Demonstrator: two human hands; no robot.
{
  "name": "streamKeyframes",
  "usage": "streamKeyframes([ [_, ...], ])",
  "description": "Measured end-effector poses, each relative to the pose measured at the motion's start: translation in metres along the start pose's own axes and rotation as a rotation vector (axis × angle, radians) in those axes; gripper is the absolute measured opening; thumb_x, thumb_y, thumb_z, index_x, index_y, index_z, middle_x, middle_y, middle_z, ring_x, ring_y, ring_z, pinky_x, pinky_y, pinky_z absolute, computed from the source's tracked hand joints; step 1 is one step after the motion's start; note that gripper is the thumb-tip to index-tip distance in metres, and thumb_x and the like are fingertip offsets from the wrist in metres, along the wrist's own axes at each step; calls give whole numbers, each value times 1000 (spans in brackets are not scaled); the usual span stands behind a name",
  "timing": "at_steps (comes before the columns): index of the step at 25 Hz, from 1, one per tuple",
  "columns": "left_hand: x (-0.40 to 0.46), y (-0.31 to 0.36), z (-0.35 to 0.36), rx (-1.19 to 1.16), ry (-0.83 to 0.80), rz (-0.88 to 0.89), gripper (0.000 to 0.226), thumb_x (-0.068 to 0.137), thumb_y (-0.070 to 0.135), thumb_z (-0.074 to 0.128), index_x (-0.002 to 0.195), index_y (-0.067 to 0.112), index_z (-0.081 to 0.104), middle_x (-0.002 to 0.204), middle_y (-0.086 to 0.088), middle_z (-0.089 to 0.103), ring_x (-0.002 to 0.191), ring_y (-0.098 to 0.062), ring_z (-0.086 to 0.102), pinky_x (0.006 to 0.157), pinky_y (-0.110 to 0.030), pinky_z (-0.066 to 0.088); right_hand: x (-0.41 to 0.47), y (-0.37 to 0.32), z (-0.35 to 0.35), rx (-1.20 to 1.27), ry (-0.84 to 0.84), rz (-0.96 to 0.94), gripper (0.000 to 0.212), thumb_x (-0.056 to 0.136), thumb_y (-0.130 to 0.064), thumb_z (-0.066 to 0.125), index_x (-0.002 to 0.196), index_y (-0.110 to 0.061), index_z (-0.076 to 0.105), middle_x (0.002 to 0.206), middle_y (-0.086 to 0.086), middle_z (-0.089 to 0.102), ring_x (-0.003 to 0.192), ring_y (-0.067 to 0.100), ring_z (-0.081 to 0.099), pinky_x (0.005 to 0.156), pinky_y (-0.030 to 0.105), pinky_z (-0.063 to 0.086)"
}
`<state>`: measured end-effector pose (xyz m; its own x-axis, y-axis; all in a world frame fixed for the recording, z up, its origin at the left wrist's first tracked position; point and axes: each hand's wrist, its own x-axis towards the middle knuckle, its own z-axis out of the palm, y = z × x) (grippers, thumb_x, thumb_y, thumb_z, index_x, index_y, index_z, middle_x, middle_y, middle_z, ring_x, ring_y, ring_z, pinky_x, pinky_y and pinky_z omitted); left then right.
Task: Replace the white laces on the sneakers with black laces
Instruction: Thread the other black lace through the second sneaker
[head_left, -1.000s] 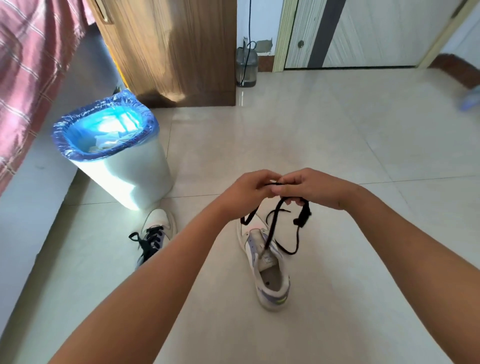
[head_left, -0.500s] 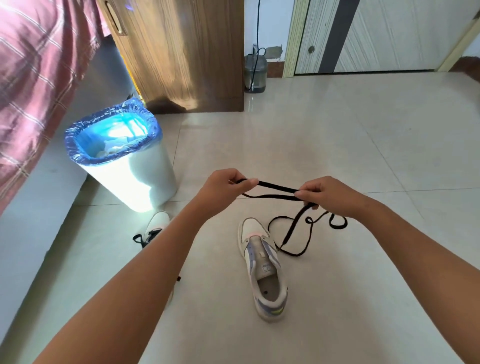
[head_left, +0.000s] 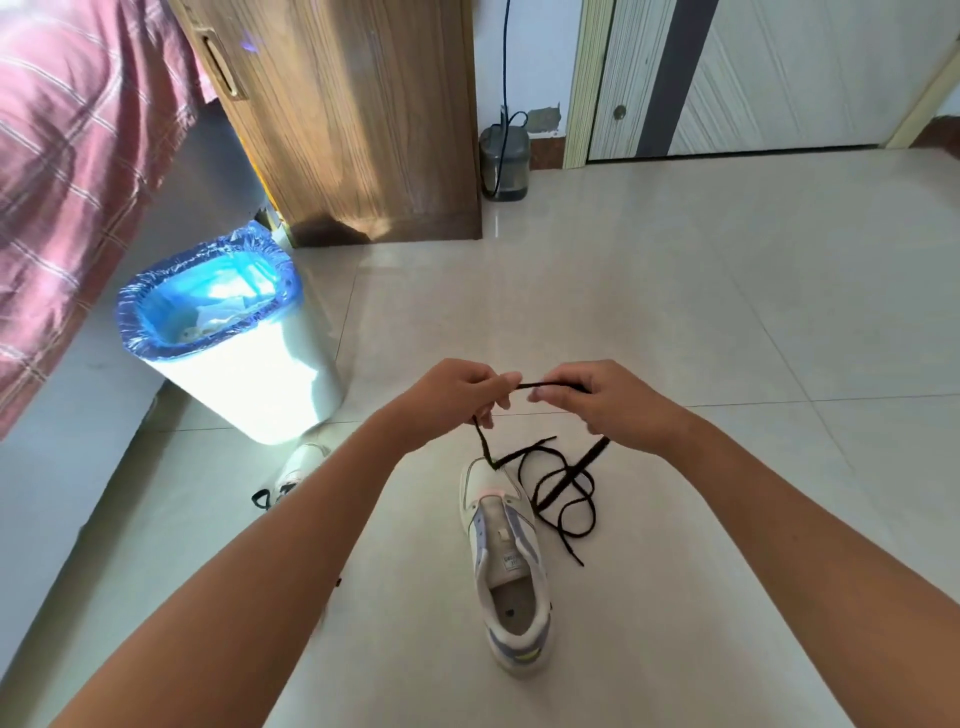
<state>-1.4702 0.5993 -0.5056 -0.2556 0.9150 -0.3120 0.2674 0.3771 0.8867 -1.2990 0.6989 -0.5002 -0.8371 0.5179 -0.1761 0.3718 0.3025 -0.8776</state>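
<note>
Two hands raised over the tiled floor (head_left: 675, 291). Left hand (head_left: 452, 397) pinches the black lace (head_left: 563, 486) between thumb and fingertips; right hand (head_left: 605, 402) curls round the same lace, a short span taut between them. Remainder hangs and coils on the floor just right of the unlaced sneaker (head_left: 506, 566). Second sneaker (head_left: 301, 465), mostly hidden behind the left forearm, seems to carry black lacing. Bin with blue liner (head_left: 218, 332) stands near it, left.

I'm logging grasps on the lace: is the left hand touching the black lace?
Touching. The head view shows the left hand pinching the black lace at its fingertips, with the lace hanging from it.
</note>
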Motion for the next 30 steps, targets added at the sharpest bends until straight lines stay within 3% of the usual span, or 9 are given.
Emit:
streamKeyframes([
  [4,-11,-25,-30,-126,42,-60,34,92,33,57,67,10,60,45,9,40,46,-11,50,75,-35,53,-6,22,-14,291,117,100,30,99,-27,44,80,-14,64,50,-11,30,43,8,25,40,19,24],
  [8,-18,-43,-60,-132,75,-110,31,93,29,56,71,7,59,51,3,34,41,-11,36,68,-33,55,-7,50,-50,703,590,335,33,102,-27,39,93,0,57,51,-2,35,40,9,33,40,21,32],
  [11,-15,-43,-69,-60,90,-102,30,92,30,57,74,7,62,55,2,36,46,-11,37,59,-26,48,-15,61,-57,25,432,644,47,97,-32,49,127,4,51,94,14,61,83,22,59,75,33,47],
  [13,-8,-34,-53,35,-13,-59,31,92,32,57,73,9,65,54,4,40,44,-9,41,50,-19,43,-4,47,-22,-348,154,508,68,90,-38,60,146,-11,31,141,10,42,129,23,41,105,35,34],
  [14,-5,-28,-40,74,-65,-38,31,92,33,57,72,11,65,53,5,43,42,-7,42,47,-17,41,5,30,1,-329,57,358,72,87,-37,64,146,-19,29,145,4,39,132,17,36,107,31,31],
  [17,2,-19,-20,88,-107,1,32,93,31,56,67,13,61,54,4,46,40,-5,43,44,-16,40,26,-9,57,-129,-62,25,35,88,-22,63,122,-26,55,107,-6,64,96,6,58,85,24,46],
  [20,-3,-31,-43,-16,-54,-57,28,93,31,56,74,11,63,51,5,42,41,-9,39,44,-19,37,33,-4,44,-117,67,24,19,95,-17,51,103,-17,68,65,-19,55,56,-8,49,57,6,37],
  [24,-16,-71,-76,-171,-5,-170,27,94,28,54,81,6,62,53,3,31,43,-11,29,44,-21,28,36,19,-9,72,379,299,29,98,-19,42,78,-15,62,63,0,41,50,10,35,47,21,29],
  [30,-25,-125,-80,-90,12,-358,28,96,29,51,84,5,60,58,0,31,41,-9,27,41,-19,25,44,36,-97,354,774,441,35,101,-17,32,72,-11,51,61,3,31,24,3,23,32,9,16],
])
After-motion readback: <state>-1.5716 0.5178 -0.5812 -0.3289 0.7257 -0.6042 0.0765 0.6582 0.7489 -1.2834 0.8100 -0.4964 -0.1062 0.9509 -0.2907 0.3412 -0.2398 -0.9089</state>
